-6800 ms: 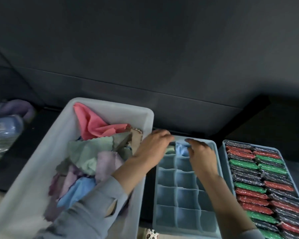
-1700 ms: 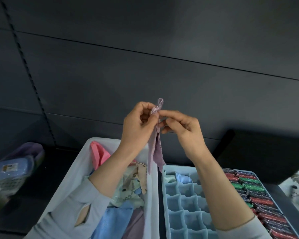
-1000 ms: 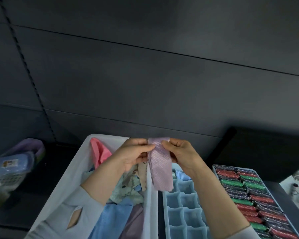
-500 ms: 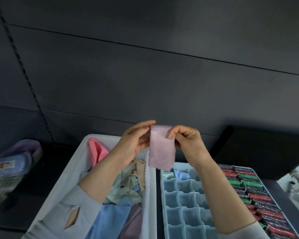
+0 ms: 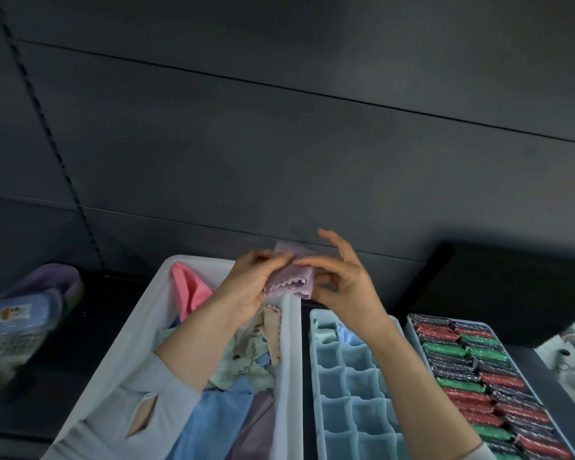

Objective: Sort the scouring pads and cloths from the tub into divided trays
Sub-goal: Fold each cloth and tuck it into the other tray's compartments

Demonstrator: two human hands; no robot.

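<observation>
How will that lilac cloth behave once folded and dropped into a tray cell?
Probably floppy: the lilac cloth bunches and creases between the left hand and right hand. Likely very light, since fingertip pinches carry it. It may spring open in the divided tray, so press it down.

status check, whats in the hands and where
Left hand and right hand both pinch the lilac cloth, folded, above the tub rim. Divided tray mostly empty. Nothing blocking.

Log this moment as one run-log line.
stage: folding | item: lilac cloth | left hand: grips it | right hand: pinches it | position: above tub rim | divided tray: mostly unfilled
</observation>
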